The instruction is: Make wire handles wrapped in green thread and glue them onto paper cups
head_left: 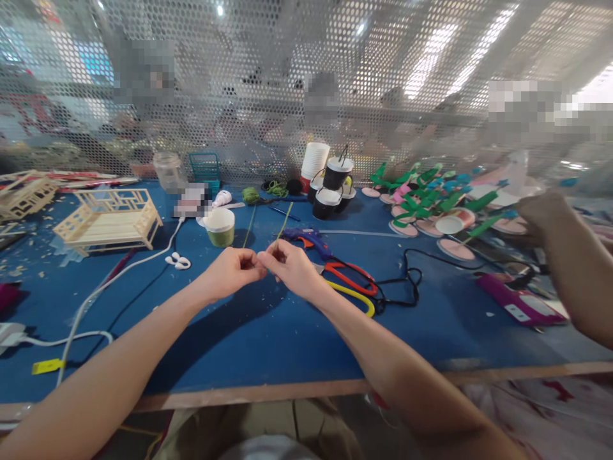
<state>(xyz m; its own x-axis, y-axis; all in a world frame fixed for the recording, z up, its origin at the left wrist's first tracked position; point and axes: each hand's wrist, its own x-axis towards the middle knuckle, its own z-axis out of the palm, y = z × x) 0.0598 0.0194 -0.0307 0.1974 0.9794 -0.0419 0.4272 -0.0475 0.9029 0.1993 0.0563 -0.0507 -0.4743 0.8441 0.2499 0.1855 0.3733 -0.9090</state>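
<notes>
My left hand (238, 268) and my right hand (293, 267) meet over the blue table, fingertips pinched close together. A thin strand of green yarn (284, 221) runs up from the right fingers, and another green strand shows beside the left fingers. What lies between the fingertips is too small to make out. A white paper cup (220, 228) with a green lower wall stands just beyond my left hand. Near my right hand lie a blue glue gun (313, 244) and scissors (352, 281) with red and yellow handles. A green yarn ball (249, 195) sits farther back.
Black-and-white cups (328, 202) and stacked white cups (316, 160) stand at the back. Left is a small wooden bed frame (112, 223) beside a white cable (127, 265). Green crafts (407, 211) crowd the right, where another person's arm (569, 262) reaches in. A perforated screen (268, 96) rises behind.
</notes>
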